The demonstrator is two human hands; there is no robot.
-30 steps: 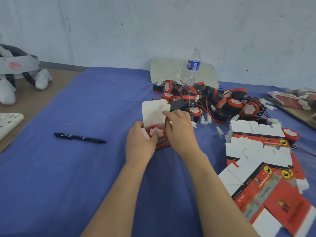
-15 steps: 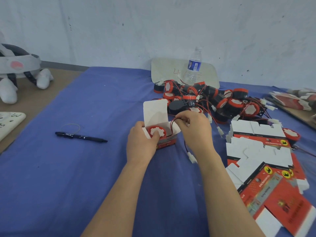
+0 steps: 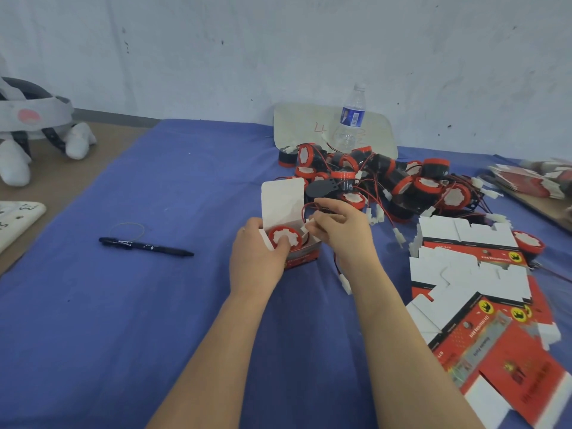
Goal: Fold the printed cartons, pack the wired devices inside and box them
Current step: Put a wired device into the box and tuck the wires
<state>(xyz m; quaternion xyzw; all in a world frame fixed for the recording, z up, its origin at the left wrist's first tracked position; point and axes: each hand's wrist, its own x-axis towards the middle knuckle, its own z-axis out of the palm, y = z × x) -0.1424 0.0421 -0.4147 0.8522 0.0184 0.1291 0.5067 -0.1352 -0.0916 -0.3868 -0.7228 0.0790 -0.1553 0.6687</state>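
The left hand (image 3: 257, 258) is gripping the open carton (image 3: 302, 259) on the bench (image 3: 139, 305), thumb pressing the device (image 3: 283, 237) seated inside. The right hand (image 3: 343, 232) is pinching its wire (image 3: 309, 205); it should be coiling it loosely, without pulling.

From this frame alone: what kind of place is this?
Probably an improvised hand-packing bench, not a factory line. A heap of wired devices and a pile of flat printed cartons lie on a blue cloth against a bare wall; the left hand holds a half-packed carton.
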